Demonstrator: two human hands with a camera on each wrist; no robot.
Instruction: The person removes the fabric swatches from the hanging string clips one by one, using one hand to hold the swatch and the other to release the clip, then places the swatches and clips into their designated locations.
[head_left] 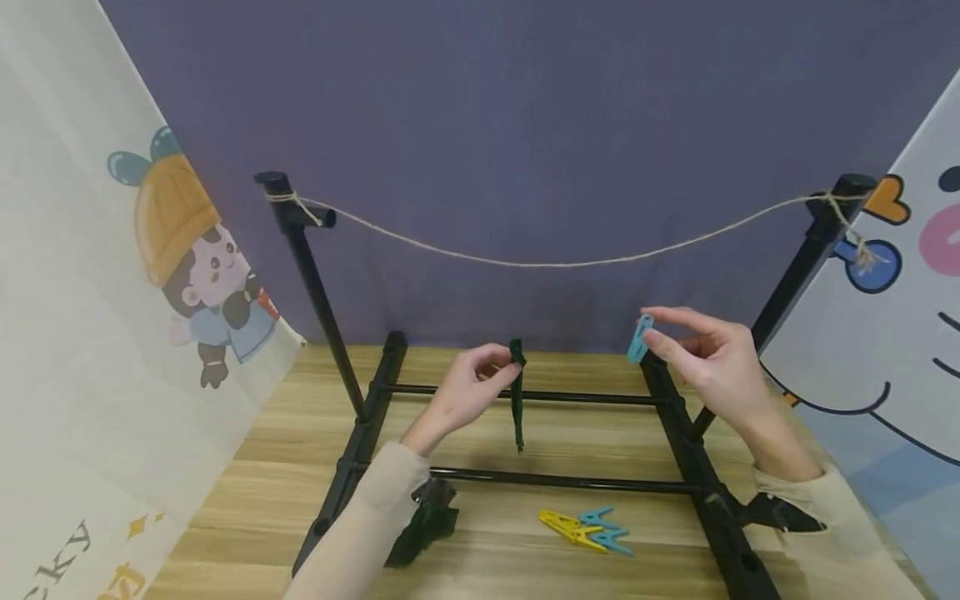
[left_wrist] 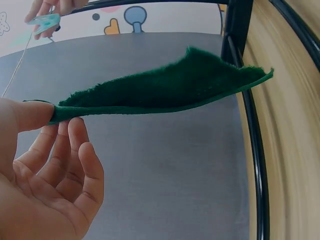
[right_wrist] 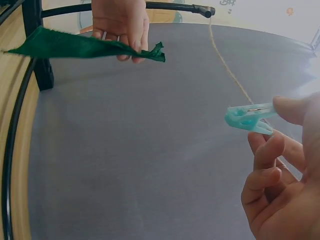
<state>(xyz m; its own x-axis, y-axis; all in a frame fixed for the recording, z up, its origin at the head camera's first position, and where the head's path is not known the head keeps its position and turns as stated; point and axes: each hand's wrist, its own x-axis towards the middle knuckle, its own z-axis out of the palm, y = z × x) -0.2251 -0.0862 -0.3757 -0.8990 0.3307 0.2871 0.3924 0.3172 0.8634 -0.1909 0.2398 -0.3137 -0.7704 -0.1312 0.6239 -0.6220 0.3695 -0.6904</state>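
Between thumb and fingertips my left hand (head_left: 471,385) pinches a dark green piece of cloth (head_left: 517,408) by its upper end. The cloth hangs down as a narrow strip below the string (head_left: 525,265). Its frayed edge and a fold along its length show in the left wrist view, where the cloth (left_wrist: 160,92) stretches away from the fingers. Over to the right, my right hand (head_left: 716,362) pinches a light blue clothespin (head_left: 640,339) by its handle end. In the right wrist view the clothespin (right_wrist: 245,118) points away from the thumb, apart from the cloth.
A black frame with two uprights (head_left: 318,292) holds the sagging string between their tops. Lower crossbars (head_left: 570,481) span its base. Yellow and blue clothespins (head_left: 585,529) lie on the wooden table (head_left: 495,575). More green cloth (head_left: 427,525) lies beside the left forearm.
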